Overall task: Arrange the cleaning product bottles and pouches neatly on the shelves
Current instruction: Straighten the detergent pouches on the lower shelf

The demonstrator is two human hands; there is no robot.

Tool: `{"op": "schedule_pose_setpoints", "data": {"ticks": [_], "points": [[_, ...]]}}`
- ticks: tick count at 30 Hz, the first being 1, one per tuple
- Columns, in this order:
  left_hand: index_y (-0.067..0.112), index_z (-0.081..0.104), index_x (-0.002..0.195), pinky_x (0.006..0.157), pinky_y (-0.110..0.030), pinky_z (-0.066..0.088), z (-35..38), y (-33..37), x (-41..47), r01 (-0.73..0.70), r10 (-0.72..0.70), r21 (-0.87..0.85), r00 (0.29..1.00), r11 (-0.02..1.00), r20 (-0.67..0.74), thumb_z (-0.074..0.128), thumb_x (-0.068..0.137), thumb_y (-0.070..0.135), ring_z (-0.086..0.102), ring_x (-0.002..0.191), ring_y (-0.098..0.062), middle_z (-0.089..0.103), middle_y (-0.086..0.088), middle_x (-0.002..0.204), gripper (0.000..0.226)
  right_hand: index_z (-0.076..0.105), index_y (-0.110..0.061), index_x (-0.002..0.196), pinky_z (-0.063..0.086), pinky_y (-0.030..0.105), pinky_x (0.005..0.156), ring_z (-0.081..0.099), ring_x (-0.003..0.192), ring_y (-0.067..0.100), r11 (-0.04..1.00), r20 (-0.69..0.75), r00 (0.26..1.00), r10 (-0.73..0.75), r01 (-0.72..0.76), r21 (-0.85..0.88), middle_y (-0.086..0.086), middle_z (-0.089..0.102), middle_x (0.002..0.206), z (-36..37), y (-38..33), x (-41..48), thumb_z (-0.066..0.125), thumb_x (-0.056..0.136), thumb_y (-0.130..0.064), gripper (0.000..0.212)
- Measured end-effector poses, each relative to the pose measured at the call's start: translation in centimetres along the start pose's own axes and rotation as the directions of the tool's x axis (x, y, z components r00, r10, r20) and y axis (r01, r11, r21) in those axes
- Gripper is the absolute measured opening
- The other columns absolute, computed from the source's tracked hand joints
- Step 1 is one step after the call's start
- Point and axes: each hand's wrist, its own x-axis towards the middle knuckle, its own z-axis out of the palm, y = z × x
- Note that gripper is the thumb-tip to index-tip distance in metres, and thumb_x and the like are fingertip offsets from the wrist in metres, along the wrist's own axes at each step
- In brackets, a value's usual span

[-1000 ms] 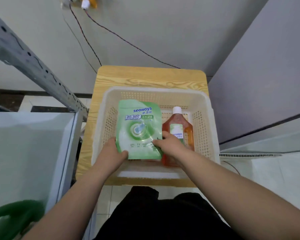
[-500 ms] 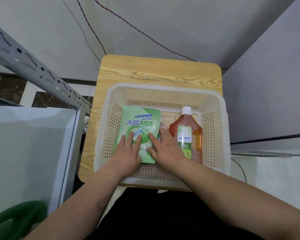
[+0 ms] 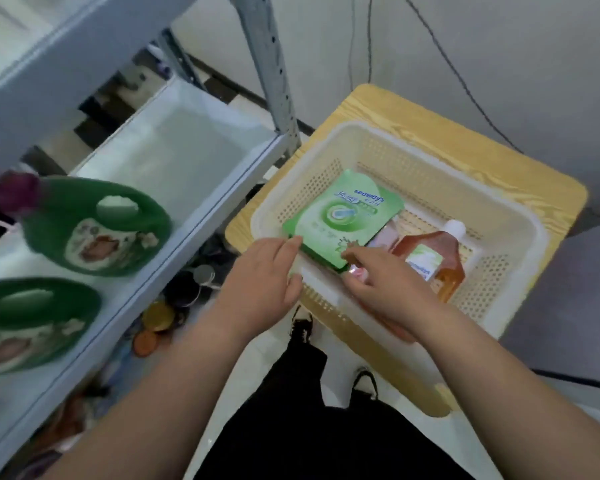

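Observation:
A green "seaways" pouch [image 3: 343,216] lies tilted in the white perforated basket [image 3: 430,143], on top of a pinkish pouch [image 3: 383,237]. An amber bottle with a white cap [image 3: 437,258] lies beside them on the right. My left hand [image 3: 260,271] touches the green pouch's near left corner with straight fingers, the thumb by the basket rim. My right hand [image 3: 378,282] curls its fingers over the pouch's near edge and pinches it. Two large green bottles [image 3: 94,226] [image 3: 25,323] lie on the pale shelf [image 3: 174,161] at the left, blurred.
The basket sits on a small wooden table [image 3: 499,168] against the wall. A perforated grey shelf post [image 3: 274,71] rises between shelf and table. Round lids and clutter [image 3: 156,317] lie on the floor under the shelf. A grey panel stands to the right.
The view has swung left, bringing the shelf and green bottles into sight. Both hands have slid from flat on the green pouch to its near edge, and the pouch is now tilted.

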Motion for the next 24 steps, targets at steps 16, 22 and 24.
{"op": "schedule_pose_setpoints", "data": {"ticks": [16,22,24], "points": [[0.021,0.056,0.135,0.095,-0.038,0.050,3.7,4.9,-44.7,0.839,-0.831,-0.148,0.542,0.524,0.129,0.033,0.091,0.054,0.055,0.119,-0.024,0.063,0.000,0.126,0.060,0.049,-0.029,0.140,0.049,0.037,0.089,0.059,0.117,0.022,0.375,0.721,0.455,-0.522,0.882,-0.285,-0.002,0.060,0.131,20.7,-23.9,-16.7,0.041,0.103,-0.045,0.041],[0.022,0.046,0.143,0.100,-0.037,0.044,5.8,6.1,-65.5,0.936,-0.953,-0.227,0.292,0.268,0.078,0.044,0.100,0.047,0.047,0.127,-0.023,0.056,0.000,0.136,0.049,0.049,-0.037,0.137,0.052,0.035,0.090,0.058,0.115,0.015,0.209,0.821,0.283,-0.496,0.957,-0.203,-0.011,0.059,0.128,34.3,-35.1,-27.4,0.040,0.102,-0.050,0.037],[0.021,0.048,0.142,0.099,-0.039,0.046,6.9,6.5,-72.1,0.949,-0.975,-0.254,0.211,0.187,0.073,0.044,0.100,0.046,0.050,0.125,-0.024,0.058,-0.001,0.133,0.048,0.049,-0.039,0.134,0.052,0.036,0.091,0.059,0.113,0.014,0.170,0.841,0.240,-0.485,0.969,-0.179,-0.012,0.060,0.125,38.8,-38.6,-31.1,0.041,0.102,-0.051,0.035]]}}
